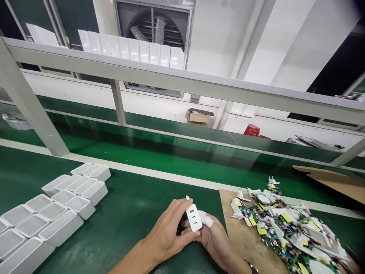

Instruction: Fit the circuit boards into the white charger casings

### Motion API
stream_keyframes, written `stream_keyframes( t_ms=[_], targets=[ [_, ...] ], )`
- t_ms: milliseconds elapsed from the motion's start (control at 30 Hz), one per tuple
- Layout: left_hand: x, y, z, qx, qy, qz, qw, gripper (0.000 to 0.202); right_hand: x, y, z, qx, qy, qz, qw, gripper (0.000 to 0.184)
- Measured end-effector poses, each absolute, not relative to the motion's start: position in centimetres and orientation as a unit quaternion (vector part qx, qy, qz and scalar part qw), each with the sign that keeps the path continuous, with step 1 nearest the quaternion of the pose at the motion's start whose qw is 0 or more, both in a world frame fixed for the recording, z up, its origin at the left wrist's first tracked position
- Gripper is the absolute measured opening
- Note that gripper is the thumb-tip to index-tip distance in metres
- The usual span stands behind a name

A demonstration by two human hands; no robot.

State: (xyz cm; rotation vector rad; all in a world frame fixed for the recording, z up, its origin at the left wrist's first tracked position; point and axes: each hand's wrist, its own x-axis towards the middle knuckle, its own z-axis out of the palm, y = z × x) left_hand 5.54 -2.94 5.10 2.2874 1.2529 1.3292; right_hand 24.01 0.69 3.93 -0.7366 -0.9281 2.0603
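Between my two hands is a white USB wall charger [194,217], its port face turned up toward me, showing one red port and two small dark slots. My left hand [168,224] wraps its fingers and thumb around the charger's left side. From the right, my right hand [215,239] closes on it too; white tape covers one of its fingers, and most of its fingertips are hidden behind the charger. To the right, a heap of charger circuit boards and white plug parts [285,224] lies on a brown board [239,236].
Rows of white open-topped cases [61,224] stand on the green table [122,205] at left. Beyond a pale strip runs a green belt [159,152] under a metal frame rail [171,76]. A cardboard piece [336,182] lies at far right.
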Motion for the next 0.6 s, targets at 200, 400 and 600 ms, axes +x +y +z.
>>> stream_keyframes(
  t_ms=[200,400,600],
  targets=[
    [5.5,-3.0,5.2,0.782,0.424,0.444,0.107,0.073,24.1,0.8,3.6,-0.306,-0.384,0.782,0.384,0.044],
    [5.7,-3.0,5.0,0.783,0.449,0.424,0.077,0.077,24.4,1.4,3.0,-0.331,-0.491,0.666,0.453,0.048],
    [6.1,-2.4,3.5,0.748,0.526,0.386,0.124,0.097,25.3,0.9,3.3,-0.318,-0.702,0.412,0.486,0.024]
  ],
)
